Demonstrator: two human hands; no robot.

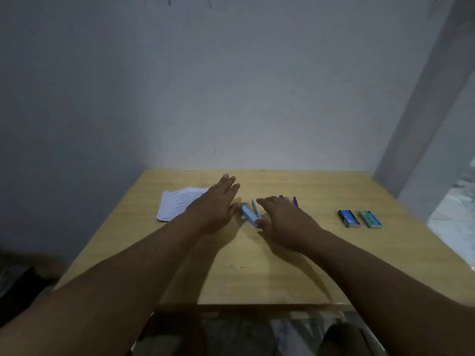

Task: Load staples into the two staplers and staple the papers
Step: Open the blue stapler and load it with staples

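Both hands lie flat and open on the bench (257, 278), the left hand (216, 206) and right hand (285, 222) touching a light blue stapler (250, 214) between them, holding nothing

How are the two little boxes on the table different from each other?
The dark blue box is dark with a lighter blue label, while the teal box is a pale greenish colour. The dark blue box lies nearer the person's right hand; the teal box lies farther out toward the table edge. Both look the same size, lie flat side by side at the same slant, and neither is touched.
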